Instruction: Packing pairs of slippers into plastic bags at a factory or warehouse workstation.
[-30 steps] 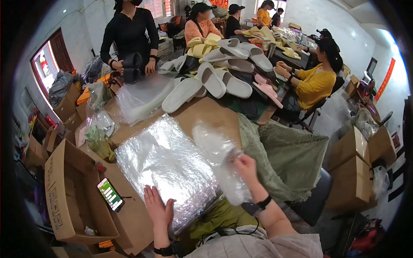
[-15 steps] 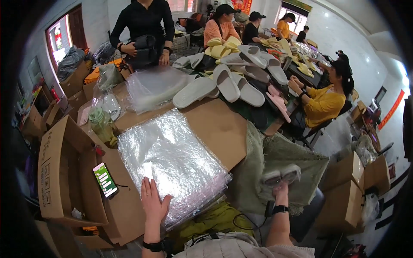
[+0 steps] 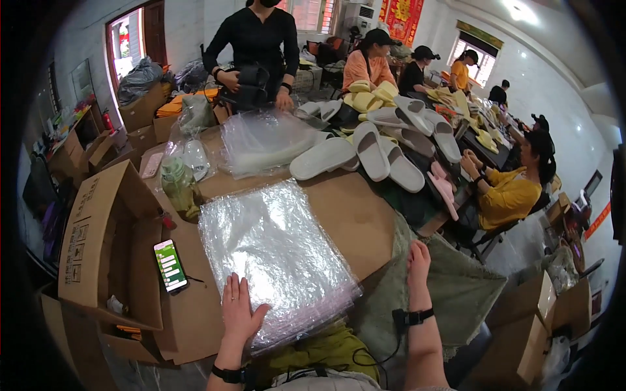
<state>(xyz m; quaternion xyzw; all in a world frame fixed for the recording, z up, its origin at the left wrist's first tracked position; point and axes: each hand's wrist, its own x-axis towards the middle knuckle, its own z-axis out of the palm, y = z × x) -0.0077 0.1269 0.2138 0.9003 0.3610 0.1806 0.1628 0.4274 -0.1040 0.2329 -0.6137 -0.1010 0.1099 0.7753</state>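
Flat on the lower left corner of a stack of clear, shiny plastic bags (image 3: 277, 241) lies my left hand (image 3: 241, 309), its fingers stretched out. My right hand (image 3: 418, 262) is raised above a grey-green woven sack (image 3: 450, 287) to the right of the stack. Its fingers are curled in, and nothing shows in them. Beyond the bags, grey slippers (image 3: 372, 151) are heaped on the table, with a pink slipper (image 3: 443, 189) at the heap's right edge and yellow slippers (image 3: 365, 101) behind.
An open cardboard box (image 3: 98, 247) stands at the left, beside a lit phone (image 3: 171, 266) and a green bottle (image 3: 180, 189). More clear bags (image 3: 261, 143) lie farther back. A person in black (image 3: 254, 52) stands across the table; several others sit along the right.
My right hand has let go of a pair of light slippers over the sack and come up and away. The slippers no longer show. My left hand stays on the bags; the view has shifted.
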